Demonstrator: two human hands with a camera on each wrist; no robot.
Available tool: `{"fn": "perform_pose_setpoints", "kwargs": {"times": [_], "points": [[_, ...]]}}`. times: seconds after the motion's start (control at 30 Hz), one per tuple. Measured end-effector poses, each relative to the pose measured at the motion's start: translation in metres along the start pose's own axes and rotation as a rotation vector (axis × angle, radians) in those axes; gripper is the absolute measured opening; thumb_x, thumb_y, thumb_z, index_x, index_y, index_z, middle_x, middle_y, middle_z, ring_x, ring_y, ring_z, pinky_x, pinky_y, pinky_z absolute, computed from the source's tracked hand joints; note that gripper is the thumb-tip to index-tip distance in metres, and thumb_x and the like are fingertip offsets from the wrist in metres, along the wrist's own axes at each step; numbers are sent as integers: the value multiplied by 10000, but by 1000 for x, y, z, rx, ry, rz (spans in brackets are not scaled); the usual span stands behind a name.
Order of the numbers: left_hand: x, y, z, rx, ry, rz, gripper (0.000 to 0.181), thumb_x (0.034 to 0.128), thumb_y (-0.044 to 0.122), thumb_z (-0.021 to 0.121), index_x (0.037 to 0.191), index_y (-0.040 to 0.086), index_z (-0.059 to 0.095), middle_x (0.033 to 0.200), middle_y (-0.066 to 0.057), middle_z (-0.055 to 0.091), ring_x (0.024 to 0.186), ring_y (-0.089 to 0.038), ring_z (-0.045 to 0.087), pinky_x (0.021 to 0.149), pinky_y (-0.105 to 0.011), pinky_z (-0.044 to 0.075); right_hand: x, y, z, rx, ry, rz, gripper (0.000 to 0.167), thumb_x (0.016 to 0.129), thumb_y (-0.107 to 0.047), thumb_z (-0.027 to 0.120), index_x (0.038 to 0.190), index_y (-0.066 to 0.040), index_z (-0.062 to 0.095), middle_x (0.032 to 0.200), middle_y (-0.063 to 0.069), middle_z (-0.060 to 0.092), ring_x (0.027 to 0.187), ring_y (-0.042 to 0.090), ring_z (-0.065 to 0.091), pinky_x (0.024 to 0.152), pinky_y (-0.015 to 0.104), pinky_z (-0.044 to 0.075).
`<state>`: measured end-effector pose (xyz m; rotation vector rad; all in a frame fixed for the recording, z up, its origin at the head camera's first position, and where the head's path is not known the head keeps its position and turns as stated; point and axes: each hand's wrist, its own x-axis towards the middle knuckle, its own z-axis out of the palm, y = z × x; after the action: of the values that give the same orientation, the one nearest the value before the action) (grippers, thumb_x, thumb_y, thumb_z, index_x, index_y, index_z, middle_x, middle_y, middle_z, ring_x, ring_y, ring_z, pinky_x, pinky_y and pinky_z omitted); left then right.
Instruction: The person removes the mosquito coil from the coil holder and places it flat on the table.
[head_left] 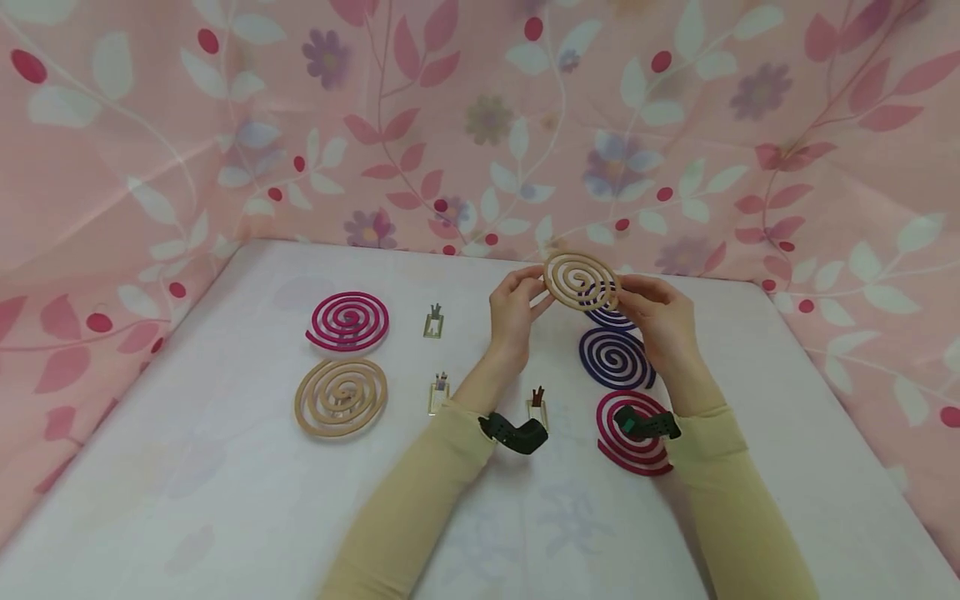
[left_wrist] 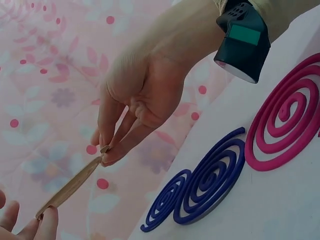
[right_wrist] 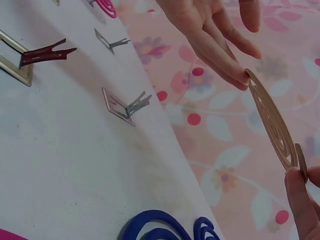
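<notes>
A tan spiral coil (head_left: 570, 255) is held up tilted above the far right part of the table. The left hand (head_left: 512, 321) pinches its left edge, and the right hand (head_left: 666, 327) pinches the right edge. In the left wrist view the coil (left_wrist: 75, 185) appears nearly edge-on between the right hand (left_wrist: 145, 95) and the left fingertips (left_wrist: 48, 222). The right wrist view has the left hand (right_wrist: 212, 37) at one edge and the right hand's fingers (right_wrist: 300, 200) at the other, where the coil's loose end sticks out. Blue coils (head_left: 615, 358) lie beneath.
A magenta coil (head_left: 349, 320) and another tan coil (head_left: 341, 398) lie at the left. Small metal stands with clips (head_left: 432, 323) (head_left: 438, 395) are mid-table, and one with a dark red clip (head_left: 537, 406) is nearer. A red-pink coil (head_left: 611, 433) lies near the right forearm. Floral cloth (head_left: 480, 125) hangs behind.
</notes>
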<state>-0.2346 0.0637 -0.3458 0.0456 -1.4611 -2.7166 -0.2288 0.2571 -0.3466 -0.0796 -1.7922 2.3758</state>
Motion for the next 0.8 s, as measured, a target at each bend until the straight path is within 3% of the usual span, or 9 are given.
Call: {"fn": "perform_pose_setpoints", "kwargs": {"times": [0.23,0.5,0.63,0.8], "points": [[1,-17,21,0,-2,27,302,934,-48,527,1222,-89,604,1282,-235,630,1186,-336,632,961,-354,560,5,-4,-19,63,-8,-5,166,909,82,647,1049,17,708,954,53,719,801,125,719,799,217,591],[2,-47,46,125,30,109,361,872,-92,638,1222,-2,646,1291,-136,659,1172,-255,650,957,-307,551,14,-9,-46,211,-15,-4,192,911,166,573,983,53,711,908,101,745,789,170,739,796,264,604],[1,-62,57,86,35,87,377,873,-115,640,1224,23,652,1315,-89,650,1177,-242,645,968,-310,546,18,-12,-59,264,-2,2,237,906,188,557,951,39,736,889,113,756,781,186,743,782,276,609],[2,-77,66,-29,51,74,373,862,-116,654,1217,-2,647,1279,-131,668,1153,-258,659,902,-291,575,18,-16,-73,299,15,25,249,906,184,560,971,33,746,923,116,759,807,196,746,784,285,610]]}}
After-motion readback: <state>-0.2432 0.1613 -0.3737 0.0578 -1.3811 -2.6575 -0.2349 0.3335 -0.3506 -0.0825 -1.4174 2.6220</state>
